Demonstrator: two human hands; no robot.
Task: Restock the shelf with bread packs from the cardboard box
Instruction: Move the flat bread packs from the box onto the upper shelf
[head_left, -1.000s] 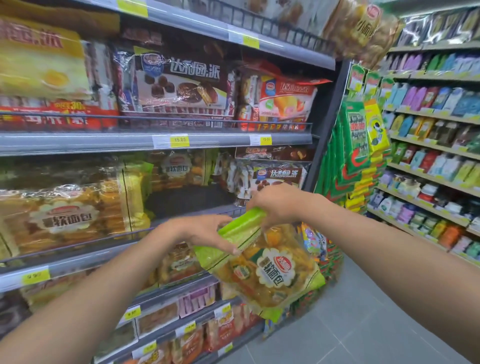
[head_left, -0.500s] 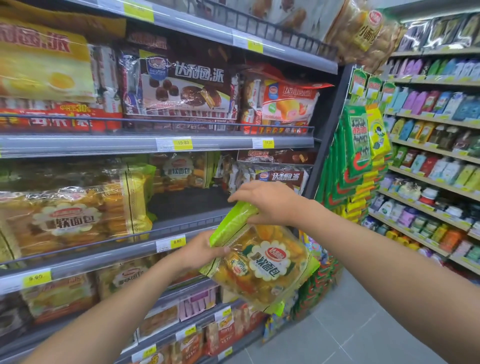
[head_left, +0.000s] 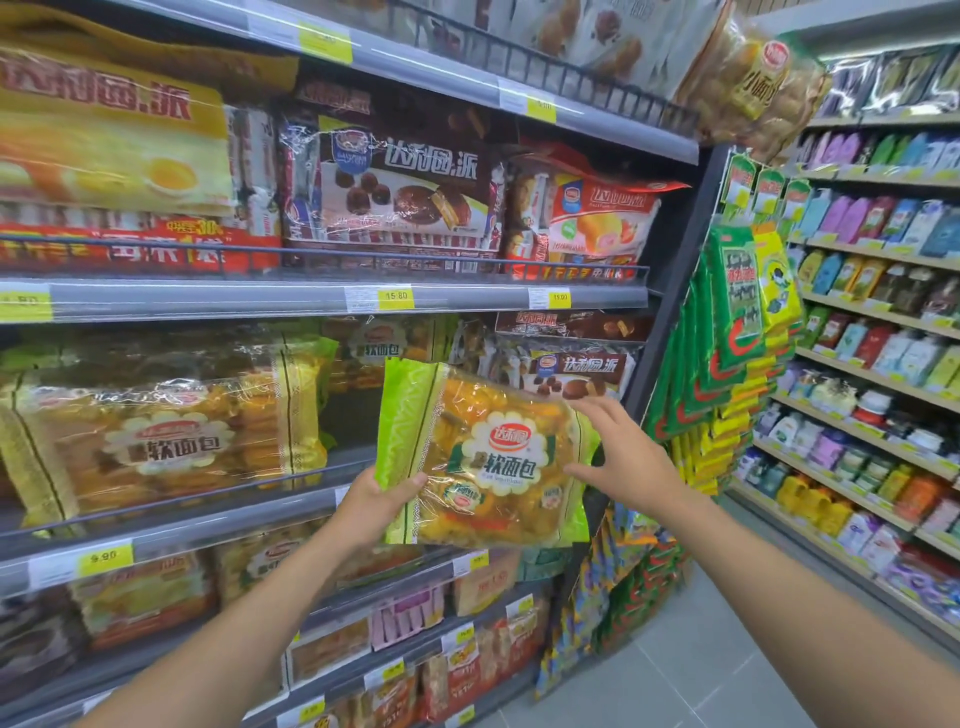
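Hands, two in view, up at the shelf. Left hand grips the bread pack at its lower left corner, thumb curled over the front of the green band. Right hand is spread with fingers straight, fingertips at the pack's right edge (touching or a hair off, cannot tell).

Versus half a second ago:
- The pack has come up and turned from a slant to near upright. Its label is square to the camera and the green band is now on the left.
- The right hand has let go of the green end it clamped from above and moved to the right side.
- The left hand is still at the green end.

The pack is held in the air in front of the middle shelf, before the dark gap in the stock there.

Counts:
- one pack in hand
- two same-label packs on that shelf: a yellow-edged pack in front at left and a rear pack further back
- two chocolate pie packs at right
- three yellow price tags on the rail above
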